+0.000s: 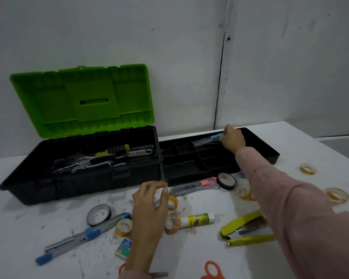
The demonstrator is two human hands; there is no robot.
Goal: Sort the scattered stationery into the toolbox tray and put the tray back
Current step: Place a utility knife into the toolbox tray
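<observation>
Open toolbox (79, 168), one, green lid (83, 99) raised, well to the left of both hands; inside, one yellow-and-black screwdriver (113, 151) among metal tools too dark to count. Left of the left hand (149, 206), on the table (189, 254): one black tape roll (98, 215), blue-trimmed cutters (85, 234) (one or two, cannot tell), and one staple box (123, 247) beside the wrist. Clear tape rolls (124, 228), six counted: one left of the left wrist, two just right of the left hand, one against the right forearm, two beyond that forearm to the right. The left hand hovers over the table, fingers loosely curved and apart from the thumb, gripping nothing. Right of it: one glue stick (197, 219), one pink cutter (193, 186) and a second black roll (226, 181), both just in front of the tray (189, 170). The tray, one, black and divided, sits against the toolbox's right end, outside it. The right hand (232, 140) reaches over the tray and pinches one clear cutter (208, 138) by its blue end in a far compartment. Under the right forearm: one yellow stapler (244, 228). Nearest the viewer, between the arms: orange scissor handles (212, 268), cut off by the frame.
</observation>
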